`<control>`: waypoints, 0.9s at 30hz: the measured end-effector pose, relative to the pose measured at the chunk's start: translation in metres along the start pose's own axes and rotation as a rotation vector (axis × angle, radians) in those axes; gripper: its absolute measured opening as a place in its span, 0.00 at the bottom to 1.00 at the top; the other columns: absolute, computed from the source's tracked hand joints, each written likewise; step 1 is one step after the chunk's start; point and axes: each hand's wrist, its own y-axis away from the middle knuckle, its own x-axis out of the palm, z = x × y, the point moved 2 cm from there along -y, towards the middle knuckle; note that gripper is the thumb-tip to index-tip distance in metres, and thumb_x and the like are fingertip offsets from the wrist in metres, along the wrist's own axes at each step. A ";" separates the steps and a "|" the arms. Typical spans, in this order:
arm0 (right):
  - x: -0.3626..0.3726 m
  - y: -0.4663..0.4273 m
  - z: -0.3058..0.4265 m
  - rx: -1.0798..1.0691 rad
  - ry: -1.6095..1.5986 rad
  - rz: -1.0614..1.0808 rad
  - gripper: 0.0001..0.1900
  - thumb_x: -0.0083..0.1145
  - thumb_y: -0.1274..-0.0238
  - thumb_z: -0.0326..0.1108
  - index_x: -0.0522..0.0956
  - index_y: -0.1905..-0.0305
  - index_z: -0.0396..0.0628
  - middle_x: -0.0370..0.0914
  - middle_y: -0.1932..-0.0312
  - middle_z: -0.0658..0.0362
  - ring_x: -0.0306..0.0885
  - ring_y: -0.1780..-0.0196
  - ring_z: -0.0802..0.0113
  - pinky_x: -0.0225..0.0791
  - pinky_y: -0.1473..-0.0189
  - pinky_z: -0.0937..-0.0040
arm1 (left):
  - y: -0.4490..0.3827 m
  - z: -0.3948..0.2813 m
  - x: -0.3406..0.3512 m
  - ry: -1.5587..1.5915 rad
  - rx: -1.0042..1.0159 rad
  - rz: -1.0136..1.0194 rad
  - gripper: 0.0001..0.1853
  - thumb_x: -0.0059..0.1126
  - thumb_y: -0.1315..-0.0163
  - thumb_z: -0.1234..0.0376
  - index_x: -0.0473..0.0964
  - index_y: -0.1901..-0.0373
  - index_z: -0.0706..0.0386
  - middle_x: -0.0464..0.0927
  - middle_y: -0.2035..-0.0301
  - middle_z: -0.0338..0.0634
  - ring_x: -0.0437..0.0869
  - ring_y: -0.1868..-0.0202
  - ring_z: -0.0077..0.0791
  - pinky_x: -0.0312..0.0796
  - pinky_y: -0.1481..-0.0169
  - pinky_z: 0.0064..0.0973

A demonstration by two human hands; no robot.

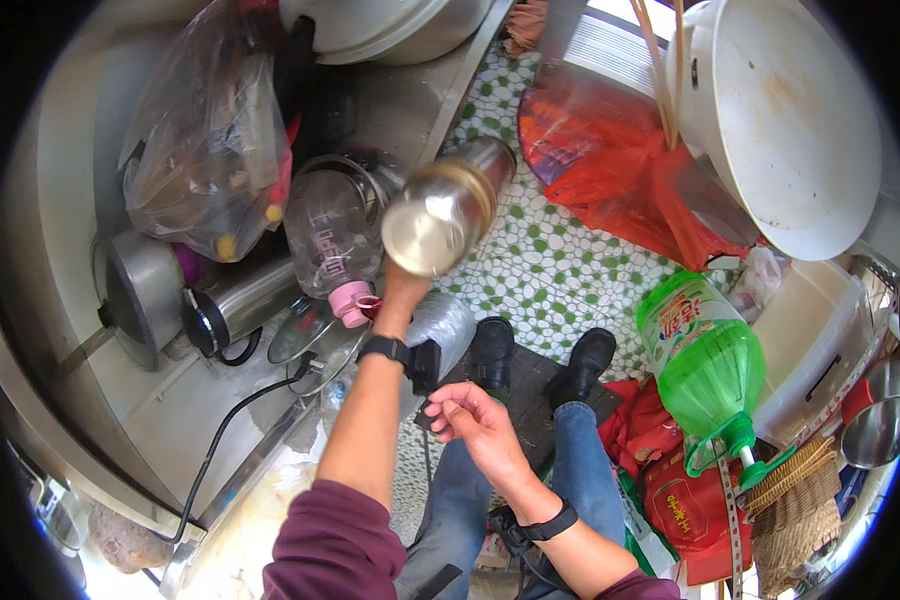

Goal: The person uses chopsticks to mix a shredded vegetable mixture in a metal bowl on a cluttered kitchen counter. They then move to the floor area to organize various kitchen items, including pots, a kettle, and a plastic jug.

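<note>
My left hand (407, 289) grips a stainless steel vacuum flask (450, 202) with a gold-coloured band. The flask is tilted over the floor with its round base towards me, and it hides most of my fingers. Close beside it on the left lies a clear plastic bottle (328, 232) with a pink cap. Lower down, in front of my thighs, my right hand (476, 427) has loosely bent fingers, and nothing shows in them. A steel jug with a black lid (244, 304) lies on its side left of the bottle, near a glass pot lid (307, 341).
A filled plastic bag (210, 150) and a steel pot (146, 296) are at left; a large pot (397, 30) is at top. To the right are a red bag (615, 165), a white basin (802, 127) and a green detergent jug (701, 352). A black cable (214, 435) crosses the lower left.
</note>
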 end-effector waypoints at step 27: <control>0.010 -0.007 -0.009 0.004 0.090 -0.028 0.09 0.47 0.30 0.31 0.75 0.52 0.41 0.79 0.62 0.59 0.75 0.62 0.75 0.70 0.59 0.77 | 0.251 -0.078 -0.021 0.232 -0.577 0.193 0.16 0.58 0.40 0.65 0.71 0.54 0.64 0.80 0.63 0.48 0.83 0.62 0.46 0.75 0.58 0.36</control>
